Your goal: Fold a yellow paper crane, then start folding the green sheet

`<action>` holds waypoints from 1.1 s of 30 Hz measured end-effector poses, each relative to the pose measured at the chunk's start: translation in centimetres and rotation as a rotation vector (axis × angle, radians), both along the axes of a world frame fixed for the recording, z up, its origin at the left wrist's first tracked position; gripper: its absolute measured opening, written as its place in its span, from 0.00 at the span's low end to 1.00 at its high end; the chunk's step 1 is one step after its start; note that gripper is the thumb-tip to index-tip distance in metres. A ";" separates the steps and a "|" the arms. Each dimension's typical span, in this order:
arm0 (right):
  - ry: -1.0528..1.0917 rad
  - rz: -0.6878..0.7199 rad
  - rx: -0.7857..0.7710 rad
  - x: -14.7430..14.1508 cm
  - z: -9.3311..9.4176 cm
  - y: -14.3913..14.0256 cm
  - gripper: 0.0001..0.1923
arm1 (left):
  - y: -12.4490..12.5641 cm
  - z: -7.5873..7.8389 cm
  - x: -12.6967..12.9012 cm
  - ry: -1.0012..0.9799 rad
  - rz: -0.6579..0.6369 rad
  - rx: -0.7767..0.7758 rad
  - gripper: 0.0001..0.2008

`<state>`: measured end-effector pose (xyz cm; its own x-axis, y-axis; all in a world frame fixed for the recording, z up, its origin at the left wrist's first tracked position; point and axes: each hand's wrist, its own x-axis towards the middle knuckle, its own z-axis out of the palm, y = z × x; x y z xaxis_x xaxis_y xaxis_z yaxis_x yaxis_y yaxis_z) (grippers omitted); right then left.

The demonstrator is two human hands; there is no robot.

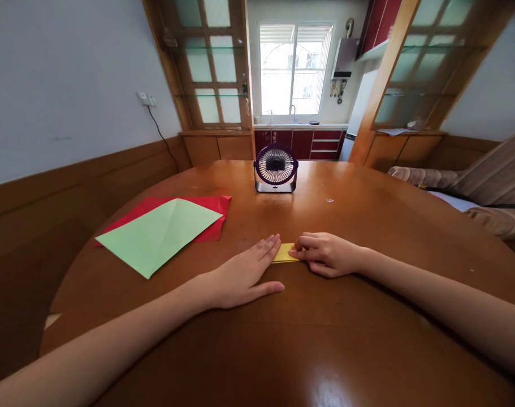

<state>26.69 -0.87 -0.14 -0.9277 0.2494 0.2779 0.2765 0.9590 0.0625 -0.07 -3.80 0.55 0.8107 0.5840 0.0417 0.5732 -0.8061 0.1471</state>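
Yellow paper point(284, 252), folded to a narrow strip, lies at frame centre on the table point(367, 226). Left hand point(244, 274) presses flat, fingers spread; right hand point(325, 254) pinches its end (a crease being set, apparently). Next comes firm pressing along the fold.

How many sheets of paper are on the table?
3: a green sheet lying on a red sheet at left, and a yellow piece between both hands, partly hidden.
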 end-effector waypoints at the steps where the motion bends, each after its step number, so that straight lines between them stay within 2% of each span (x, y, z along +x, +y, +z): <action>1: 0.002 0.003 0.000 0.0 0.0 0.0 0.19 | 0.0 -0.1 0.0 0.022 -0.006 -0.045 0.41; 5: 0.013 0.017 0.004 0.1 -0.1 0.1 0.19 | 0.4 -0.4 -0.1 0.069 -0.025 -0.125 0.45; 22: -0.046 -0.009 -0.046 0.9 0.0 0.2 0.19 | 1.1 -1.0 -0.6 0.053 -0.116 -0.128 0.49; 28: -0.043 -0.026 -0.084 1.2 0.3 -0.1 0.19 | 1.0 -0.6 -0.4 0.075 -0.101 -0.135 0.49; 33: -0.063 -0.046 -0.048 2.4 0.4 -0.5 0.22 | 0.9 -0.2 -0.3 0.063 -0.095 -0.109 0.48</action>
